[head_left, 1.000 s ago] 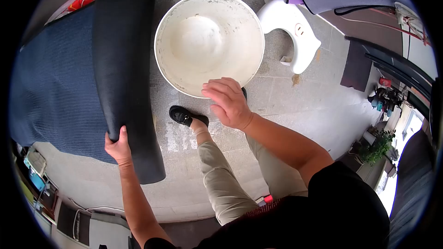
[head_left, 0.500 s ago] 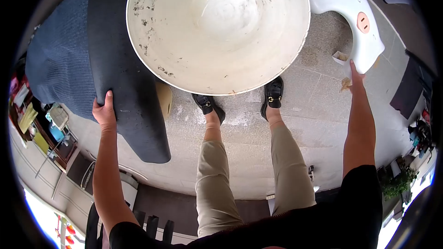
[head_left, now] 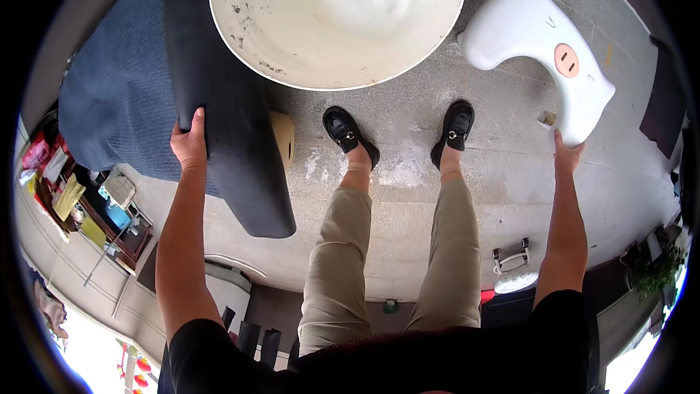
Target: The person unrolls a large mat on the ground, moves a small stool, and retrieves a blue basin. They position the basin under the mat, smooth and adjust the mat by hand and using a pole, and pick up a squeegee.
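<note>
My left hand (head_left: 189,143) grips the edge of a smooth black sheet (head_left: 222,109), which lies over dark blue ribbed fabric (head_left: 120,95) at the left. Its thumb rests on top of the sheet and the other fingers are hidden beneath. At the right, my right hand (head_left: 566,152) holds the lower end of a white curved stool (head_left: 521,22) with a pink pig-snout mark. Between the two, at the top, stands a large round cream tub (head_left: 292,58) with dark specks on its inner wall; neither hand touches it.
My feet in black shoes (head_left: 343,128) are on the grey floor (head_left: 408,211) below the tub. A beige object (head_left: 281,140) shows beside the black sheet. Shelves with mixed items (head_left: 91,208) stand at the left, a dark mat (head_left: 662,102) and a plant (head_left: 652,270) at the right.
Over the last second my right hand has gone from near the tub's rim to the stool and taken hold of it. The stool has since come away from the tub. My left hand keeps its grip.
</note>
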The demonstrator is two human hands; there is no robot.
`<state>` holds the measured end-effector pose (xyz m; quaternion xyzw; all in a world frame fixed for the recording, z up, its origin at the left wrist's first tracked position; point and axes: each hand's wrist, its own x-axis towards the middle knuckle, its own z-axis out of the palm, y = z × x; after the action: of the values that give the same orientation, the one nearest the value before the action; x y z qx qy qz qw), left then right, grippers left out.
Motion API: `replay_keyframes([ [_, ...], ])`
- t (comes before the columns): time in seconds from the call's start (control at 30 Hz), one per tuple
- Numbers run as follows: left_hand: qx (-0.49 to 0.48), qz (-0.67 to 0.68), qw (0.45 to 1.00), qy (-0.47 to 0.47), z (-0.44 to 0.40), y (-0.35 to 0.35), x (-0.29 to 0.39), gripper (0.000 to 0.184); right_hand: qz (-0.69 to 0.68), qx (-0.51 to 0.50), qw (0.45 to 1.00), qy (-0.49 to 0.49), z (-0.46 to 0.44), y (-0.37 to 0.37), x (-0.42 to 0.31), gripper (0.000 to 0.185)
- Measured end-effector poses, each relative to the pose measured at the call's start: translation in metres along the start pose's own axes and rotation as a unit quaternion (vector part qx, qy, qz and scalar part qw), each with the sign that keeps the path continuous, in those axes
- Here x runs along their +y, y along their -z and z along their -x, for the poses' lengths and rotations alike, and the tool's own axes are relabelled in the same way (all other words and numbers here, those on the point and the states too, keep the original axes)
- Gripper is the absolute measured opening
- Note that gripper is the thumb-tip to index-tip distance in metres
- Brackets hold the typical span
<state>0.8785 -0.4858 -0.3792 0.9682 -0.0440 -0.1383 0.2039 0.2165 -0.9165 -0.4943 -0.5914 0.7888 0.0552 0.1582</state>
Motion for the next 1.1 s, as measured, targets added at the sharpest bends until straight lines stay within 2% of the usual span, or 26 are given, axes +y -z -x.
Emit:
replay_keyframes([
  [0.03,-0.004,-0.006,1.0,-0.007,0.001,0.002,0.008,0.062,-0.024,-0.017,1.0,0.001,0.023,0.006,0.001,0.099],
  [0.07,-0.01,-0.009,1.0,-0.013,-0.004,0.0,0.002,0.062,0.017,0.023,0.997,0.067,0.04,0.005,0.008,0.1],
  [0.1,-0.005,0.002,1.0,-0.018,-0.005,-0.002,0.007,0.062,0.016,0.021,0.995,0.094,0.055,0.004,0.015,0.102],
  [0.23,-0.035,-0.044,0.998,0.014,0.014,-0.004,0.027,0.064,0.023,-0.07,0.997,0.025,0.117,0.008,-0.003,0.106],
  [0.37,-0.008,-0.05,0.998,-0.047,0.008,-0.006,0.028,0.066,0.014,-0.056,0.994,0.092,0.142,-0.016,0.006,0.108],
  [0.4,-0.014,-0.046,0.998,-0.038,0.01,-0.005,0.029,0.066,0.003,-0.093,0.993,0.078,0.146,-0.011,-0.002,0.109],
  [0.43,-0.02,-0.038,0.999,-0.029,0.011,-0.007,0.029,0.066,0.002,-0.086,0.993,0.076,0.145,-0.007,-0.003,0.109],
  [0.5,-0.009,-0.044,0.998,-0.041,0.006,-0.013,0.033,0.066,0.001,-0.169,0.981,0.097,0.144,-0.009,-0.002,0.109],
  [0.57,-0.017,-0.052,0.998,-0.036,0.006,-0.012,0.026,0.066,0.005,-0.191,0.977,0.094,0.14,-0.023,0.014,0.109],
  [0.63,-0.02,-0.033,0.999,-0.038,0.003,-0.013,0.022,0.067,0.047,-0.264,0.948,0.17,0.123,-0.044,0.029,0.108],
  [0.67,-0.021,-0.023,0.999,-0.042,0.002,-0.013,0.026,0.069,0.022,-0.296,0.937,0.181,0.115,-0.042,0.028,0.107],
  [0.7,-0.022,-0.012,0.999,-0.041,0.004,-0.014,0.025,0.07,0.034,-0.218,0.95,0.22,0.106,-0.049,0.028,0.106],
  [0.73,-0.011,-0.038,0.999,-0.024,-0.002,-0.016,0.016,0.072,0.094,-0.106,0.957,0.252,0.101,-0.054,0.013,0.105],
  [0.77,-0.011,-0.038,0.999,-0.018,-0.001,-0.018,0.013,0.072,0.079,-0.072,0.952,0.288,0.108,-0.041,-0.028,0.105],
  [0.8,-0.01,-0.042,0.999,-0.028,0.0,-0.017,0.014,0.072,0.078,-0.063,0.911,0.399,0.109,-0.033,-0.068,0.104],
  [0.83,-0.006,-0.045,0.998,-0.042,0.0,-0.015,0.017,0.072,0.135,-0.081,0.885,0.437,0.118,-0.031,-0.11,0.104],
  [0.87,-0.015,-0.051,0.998,-0.037,0.004,-0.012,0.023,0.071,0.127,-0.075,0.855,0.497,0.12,-0.044,-0.141,0.105],
  [0.9,-0.012,-0.054,0.998,-0.037,0.008,-0.013,0.028,0.071,0.171,-0.11,0.842,0.5,0.133,-0.05,-0.185,0.106],
  [0.97,-0.016,-0.049,0.998,-0.041,0.014,-0.012,0.034,0.07,0.182,-0.119,0.827,0.519,0.138,-0.071,-0.209,0.107],
  [1.1,-0.002,-0.074,0.996,-0.041,0.01,-0.018,0.031,0.068,0.201,-0.148,0.815,0.522,0.156,-0.072,-0.216,0.107],
])
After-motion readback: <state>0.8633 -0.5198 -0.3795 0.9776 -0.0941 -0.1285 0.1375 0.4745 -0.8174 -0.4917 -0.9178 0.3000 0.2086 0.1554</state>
